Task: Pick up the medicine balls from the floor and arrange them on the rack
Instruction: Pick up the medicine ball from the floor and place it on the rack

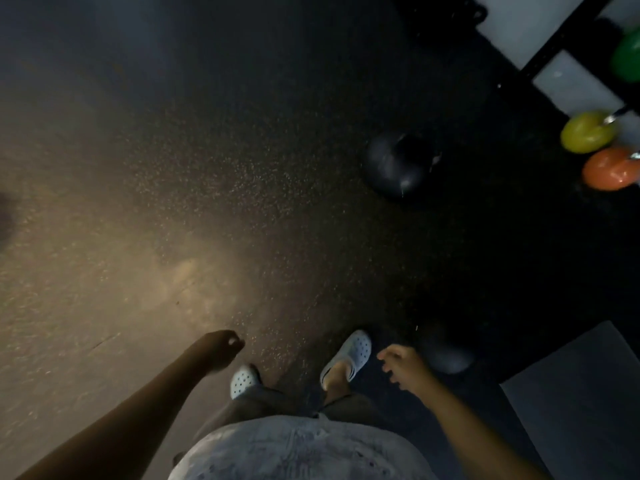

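A dark medicine ball (pixel 396 166) lies on the speckled black floor at the upper right. A second dark ball (pixel 450 355) rests in shadow just right of my right hand (pixel 401 363), which is empty with fingers loosely apart. My left hand (pixel 218 348) hangs at the lower middle, fingers curled with nothing in them. At the far right a black rack (pixel 554 39) carries a yellow ball (pixel 585 131), an orange ball (pixel 609 168) and a green ball (pixel 628 58).
My feet in pale perforated clogs (pixel 348 355) stand on the floor between my hands. A grey mat (pixel 575 393) lies at the lower right. Warm light falls on the floor at the left; the right side is dark.
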